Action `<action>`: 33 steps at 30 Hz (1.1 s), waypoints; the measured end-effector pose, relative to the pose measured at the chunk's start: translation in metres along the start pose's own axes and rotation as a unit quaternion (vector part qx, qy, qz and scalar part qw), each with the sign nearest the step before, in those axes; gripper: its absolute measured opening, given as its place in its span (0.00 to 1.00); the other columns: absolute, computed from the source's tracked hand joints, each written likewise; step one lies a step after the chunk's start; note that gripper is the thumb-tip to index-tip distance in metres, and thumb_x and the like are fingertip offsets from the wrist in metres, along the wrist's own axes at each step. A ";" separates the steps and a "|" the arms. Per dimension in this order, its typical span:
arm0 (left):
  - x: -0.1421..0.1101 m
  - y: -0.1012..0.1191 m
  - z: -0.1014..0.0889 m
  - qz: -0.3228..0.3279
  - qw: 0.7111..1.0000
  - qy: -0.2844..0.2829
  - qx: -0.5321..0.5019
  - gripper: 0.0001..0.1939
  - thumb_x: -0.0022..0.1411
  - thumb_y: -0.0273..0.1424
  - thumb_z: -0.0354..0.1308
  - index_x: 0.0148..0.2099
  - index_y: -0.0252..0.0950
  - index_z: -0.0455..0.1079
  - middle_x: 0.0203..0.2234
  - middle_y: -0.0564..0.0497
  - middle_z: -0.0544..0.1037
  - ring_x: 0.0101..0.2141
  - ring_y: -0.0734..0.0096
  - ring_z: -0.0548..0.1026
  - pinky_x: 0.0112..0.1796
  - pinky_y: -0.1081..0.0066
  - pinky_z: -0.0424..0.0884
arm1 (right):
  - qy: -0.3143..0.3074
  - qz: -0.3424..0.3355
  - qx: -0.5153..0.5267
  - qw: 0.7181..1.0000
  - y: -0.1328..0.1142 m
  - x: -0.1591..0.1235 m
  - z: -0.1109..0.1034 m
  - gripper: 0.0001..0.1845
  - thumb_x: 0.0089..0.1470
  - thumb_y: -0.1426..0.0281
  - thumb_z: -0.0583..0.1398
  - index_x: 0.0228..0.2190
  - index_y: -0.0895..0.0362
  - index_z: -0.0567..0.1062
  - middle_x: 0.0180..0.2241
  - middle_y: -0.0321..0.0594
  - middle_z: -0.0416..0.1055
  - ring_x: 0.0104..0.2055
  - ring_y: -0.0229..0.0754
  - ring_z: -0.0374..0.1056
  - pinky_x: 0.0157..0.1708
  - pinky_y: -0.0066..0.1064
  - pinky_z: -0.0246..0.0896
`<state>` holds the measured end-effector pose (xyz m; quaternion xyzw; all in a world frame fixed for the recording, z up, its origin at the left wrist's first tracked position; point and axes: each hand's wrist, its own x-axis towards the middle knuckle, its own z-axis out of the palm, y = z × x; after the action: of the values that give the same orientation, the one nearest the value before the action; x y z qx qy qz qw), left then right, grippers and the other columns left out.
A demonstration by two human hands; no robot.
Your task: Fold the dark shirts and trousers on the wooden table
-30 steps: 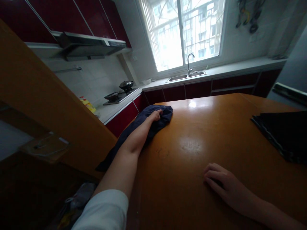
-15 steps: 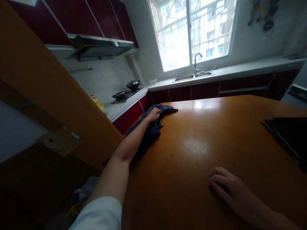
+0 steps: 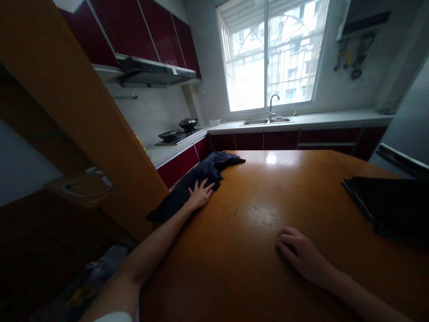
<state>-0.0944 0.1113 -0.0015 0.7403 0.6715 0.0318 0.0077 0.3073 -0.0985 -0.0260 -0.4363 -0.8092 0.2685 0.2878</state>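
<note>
Your left hand [image 3: 200, 197] is resting on the crumpled dark blue cloth [image 3: 204, 170], left of the frame's middle, its fingers standing wide apart and not gripping. Your right hand [image 3: 300, 254] is resting lower right on the shiny orange-brown wooden desk [image 3: 268, 190], fingers bending loosely; I cannot tell if they are hiding anything. The cloth is lying by the desk's left edge, so pressing softly, without pushing left, is likely working best.
</note>
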 end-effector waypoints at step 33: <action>-0.028 -0.033 -0.008 -0.153 0.985 0.064 0.044 0.38 0.67 0.57 0.40 0.72 0.47 0.58 0.60 0.31 0.69 0.56 0.31 0.70 0.54 0.38 0.60 | 0.400 0.116 -0.045 0.908 0.070 -0.007 -0.133 0.16 0.55 0.63 0.55 0.36 0.57 0.80 0.40 0.49 0.79 0.42 0.50 0.75 0.44 0.40 0.68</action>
<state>-0.1302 0.0869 0.0034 0.6251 0.7764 0.0483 -0.0634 0.4417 -0.0472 0.0162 -0.6103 -0.5814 0.0660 0.5340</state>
